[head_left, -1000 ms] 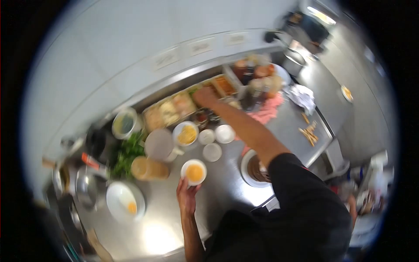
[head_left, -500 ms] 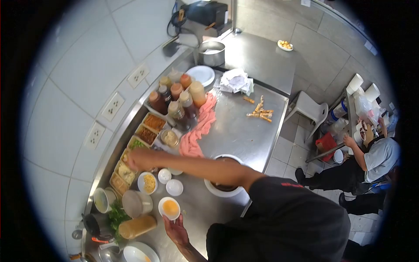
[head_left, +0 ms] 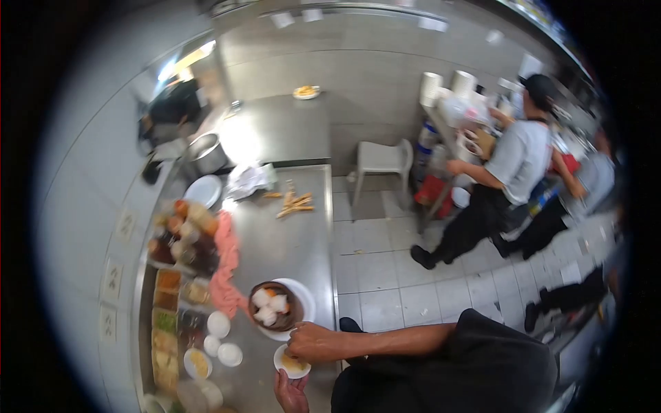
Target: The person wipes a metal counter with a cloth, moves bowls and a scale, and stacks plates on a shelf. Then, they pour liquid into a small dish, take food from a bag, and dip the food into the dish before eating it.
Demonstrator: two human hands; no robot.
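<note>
The right hand, which half a second earlier had been stretched out over the condiment trays at the wall, had been drawn back to the near edge of the steel counter, and the view had been swung to the right so that the tiled floor and other workers were taken in. The right hand was seen loosely closed, knuckles up, directly over the small white sauce bowl; whether anything was pinched in its fingers could not be told. The bowl, with an orange-yellow sauce in it, was held from below by the left hand, whose fingers were curled around its near rim at the bottom of the frame. Just beyond the right hand, a white plate was seen carrying a dark round steamer basket with pale dumplings inside. Three small white dishes were set to the left of it, between the plate and the condiment trays. A pink cloth was laid along the counter beside a cluster of sauce bottles. Farther off, a scatter of fried sticks, a crumpled white cloth, a white plate and a steel pot were seen. A person in a grey shirt was seen standing well apart, at a shelf.
</note>
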